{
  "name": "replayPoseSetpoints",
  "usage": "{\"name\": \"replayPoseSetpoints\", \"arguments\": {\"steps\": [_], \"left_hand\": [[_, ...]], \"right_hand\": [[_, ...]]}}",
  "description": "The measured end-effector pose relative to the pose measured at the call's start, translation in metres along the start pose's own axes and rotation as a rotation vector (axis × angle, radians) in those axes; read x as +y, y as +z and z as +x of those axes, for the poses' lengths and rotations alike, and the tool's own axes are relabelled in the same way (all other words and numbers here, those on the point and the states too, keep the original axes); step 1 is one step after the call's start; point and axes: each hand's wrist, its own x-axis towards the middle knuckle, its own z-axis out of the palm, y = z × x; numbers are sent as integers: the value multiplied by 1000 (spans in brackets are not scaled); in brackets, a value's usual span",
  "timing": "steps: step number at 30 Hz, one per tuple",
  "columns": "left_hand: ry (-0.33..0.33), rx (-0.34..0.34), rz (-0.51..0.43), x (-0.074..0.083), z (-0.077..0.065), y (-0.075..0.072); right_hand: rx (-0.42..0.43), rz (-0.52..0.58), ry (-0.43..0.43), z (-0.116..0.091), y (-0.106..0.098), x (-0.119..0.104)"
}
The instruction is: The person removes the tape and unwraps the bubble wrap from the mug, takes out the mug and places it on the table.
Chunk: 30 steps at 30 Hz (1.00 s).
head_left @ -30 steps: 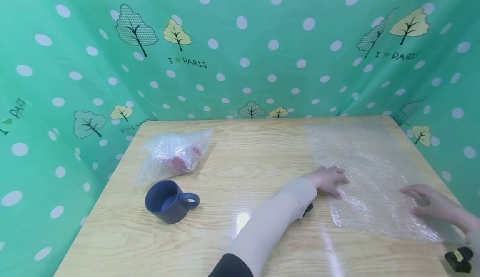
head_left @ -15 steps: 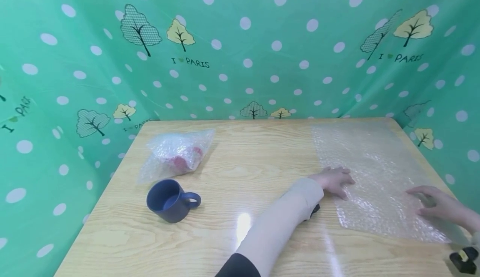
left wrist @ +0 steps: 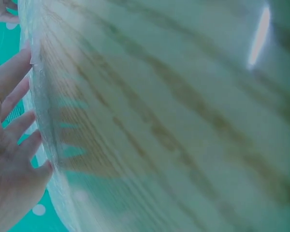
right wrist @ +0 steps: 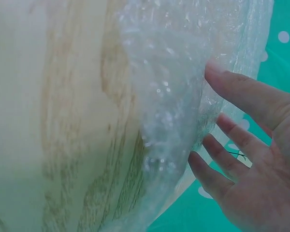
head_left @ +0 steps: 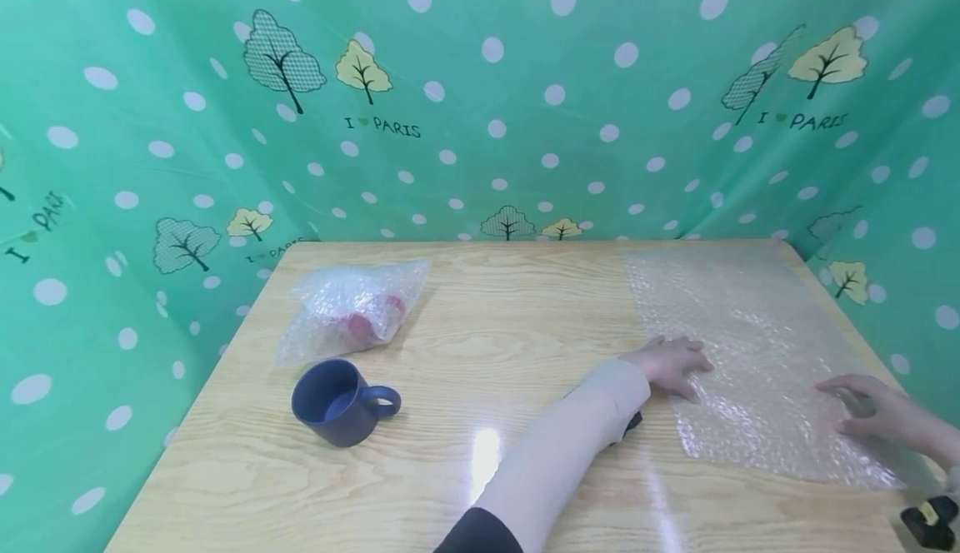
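A clear sheet of bubble wrap (head_left: 750, 353) lies spread flat on the right part of the table. My left hand (head_left: 671, 364) rests at its left edge, fingers spread; in the left wrist view the fingertips (left wrist: 31, 116) meet the wrap's edge. Over the right side of the sheet is my right hand (head_left: 885, 411), thumb and fingers apart with nothing between them. The right wrist view shows its fingertips (right wrist: 212, 72) right at the bubble wrap (right wrist: 169, 96).
On the left of the wooden table (head_left: 480, 303) stands a dark blue mug (head_left: 341, 407), handle to the right. Behind it lies a bubble-wrapped bundle (head_left: 356, 307) with something red inside. A green dotted curtain (head_left: 517, 103) closes off the back and sides.
The whole head view has shifted slightly, with the table and both hands a little further right in it. The hands stay at the same places on the bubble wrap.
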Motion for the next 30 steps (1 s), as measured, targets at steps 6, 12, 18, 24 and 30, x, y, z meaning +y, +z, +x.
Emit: {"name": "replayPoseSetpoints", "arguments": {"steps": [6, 12, 18, 24, 30], "left_hand": [[-3, -2, 12, 2, 1, 1], [-29, -16, 47, 5, -3, 0], [-60, -7, 161, 13, -7, -1], [-56, 10, 274, 26, -9, 5], [39, 99, 310, 25, -24, 4]], "right_hand": [[29, 3, -17, -2, 0, 2], [54, 5, -42, -4, 1, 0], [-23, -83, -2, 2, -6, -5], [-94, -135, 74, 5, -9, -9], [-118, -203, 104, 9, -7, -13]]}}
